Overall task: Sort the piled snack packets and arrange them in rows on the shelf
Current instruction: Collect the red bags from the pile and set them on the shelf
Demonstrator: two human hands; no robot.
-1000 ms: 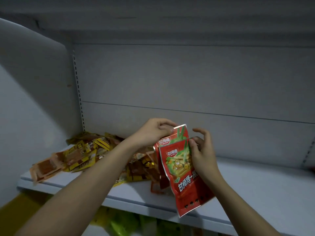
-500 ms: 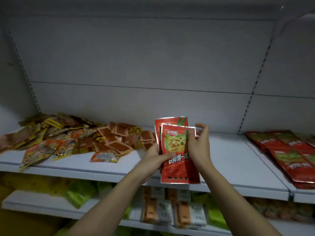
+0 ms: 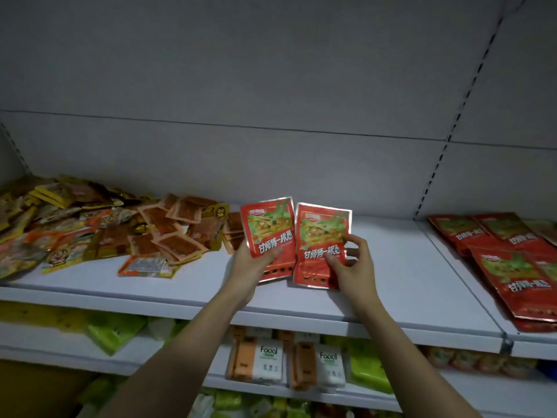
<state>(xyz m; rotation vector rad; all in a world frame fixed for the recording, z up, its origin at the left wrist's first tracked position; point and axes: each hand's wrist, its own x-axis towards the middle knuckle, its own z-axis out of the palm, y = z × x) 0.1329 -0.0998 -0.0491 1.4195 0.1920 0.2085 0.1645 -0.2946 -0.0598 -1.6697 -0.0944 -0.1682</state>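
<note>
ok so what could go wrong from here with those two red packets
1. The left hand and right hand each hold one glossy red packet, left red packet and right red packet, by its lower part only; either could slip or flop over.
2. The loose pile lies just left of the left red packet, so setting it down there could mix the kinds again.
3. Both packets sit near the shelf front edge; laid there, they might slide off.
</note>
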